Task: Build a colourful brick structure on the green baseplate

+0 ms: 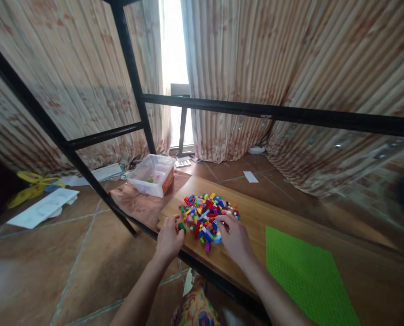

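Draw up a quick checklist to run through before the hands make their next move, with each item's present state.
1. Both hands in view: ok; the left hand is at the pile's left edge, the right hand at its right side.
2. Brick pile within reach: ok; it lies between the hands on the wooden top.
3. Green studded sheet apart from the pile: ok; bare wood shows between them.
4. Left-hand grip: cannot tell; a green brick is by the fingertips, perhaps not held.
5. Right-hand grip: cannot tell; the fingers hide it.
6. All pieces in one pile: not ok; a few sit in the clear box.
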{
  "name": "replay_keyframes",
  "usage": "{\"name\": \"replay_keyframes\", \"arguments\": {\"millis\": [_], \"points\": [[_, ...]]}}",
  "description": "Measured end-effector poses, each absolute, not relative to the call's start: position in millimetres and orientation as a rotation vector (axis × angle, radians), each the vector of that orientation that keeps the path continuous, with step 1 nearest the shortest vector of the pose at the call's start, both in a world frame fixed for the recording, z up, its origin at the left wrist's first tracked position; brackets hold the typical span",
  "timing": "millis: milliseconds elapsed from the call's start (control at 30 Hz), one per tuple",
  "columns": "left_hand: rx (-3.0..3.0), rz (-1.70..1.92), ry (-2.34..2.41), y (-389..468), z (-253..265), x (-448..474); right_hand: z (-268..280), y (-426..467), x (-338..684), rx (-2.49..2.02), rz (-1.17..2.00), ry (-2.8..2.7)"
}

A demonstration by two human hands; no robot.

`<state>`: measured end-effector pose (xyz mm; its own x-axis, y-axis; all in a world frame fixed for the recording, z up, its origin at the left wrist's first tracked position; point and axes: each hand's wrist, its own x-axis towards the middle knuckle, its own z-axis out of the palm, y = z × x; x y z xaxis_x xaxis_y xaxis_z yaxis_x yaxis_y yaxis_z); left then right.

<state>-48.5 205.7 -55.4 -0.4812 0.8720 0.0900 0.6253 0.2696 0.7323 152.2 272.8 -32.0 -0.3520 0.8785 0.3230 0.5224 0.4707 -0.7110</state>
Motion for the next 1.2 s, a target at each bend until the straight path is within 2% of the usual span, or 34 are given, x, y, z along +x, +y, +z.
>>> {"name": "replay_keyframes", "arguments": {"millis": [167,300,433,600,767,900,1067,1200], "points": [[1.538,0.896,2.144,208,-63,-53,-33,289,113,-1.076,0.672,-2.111],[1.435,1.120,2.057,200,-54,-42,-37,270,109,-1.014,0.806,-2.052],[1.448,1.328,1.808,195,-38,0,-37,243,132,-1.041,1.068,-1.824],[1.809,1.160,1.516,213,-19,79,-30,240,195,-1.173,1.218,-1.443],[1.913,0.900,1.417,246,-16,148,-37,264,291,-1.325,1.098,-1.233],[2.001,0.739,1.424,265,-37,187,-54,276,351,-1.478,0.935,-1.261],[2.125,0.614,1.339,271,-65,202,-66,277,367,-1.590,0.712,-1.576],[2.082,0.551,1.283,276,-61,193,-63,276,364,-1.572,0.715,-1.766]]}}
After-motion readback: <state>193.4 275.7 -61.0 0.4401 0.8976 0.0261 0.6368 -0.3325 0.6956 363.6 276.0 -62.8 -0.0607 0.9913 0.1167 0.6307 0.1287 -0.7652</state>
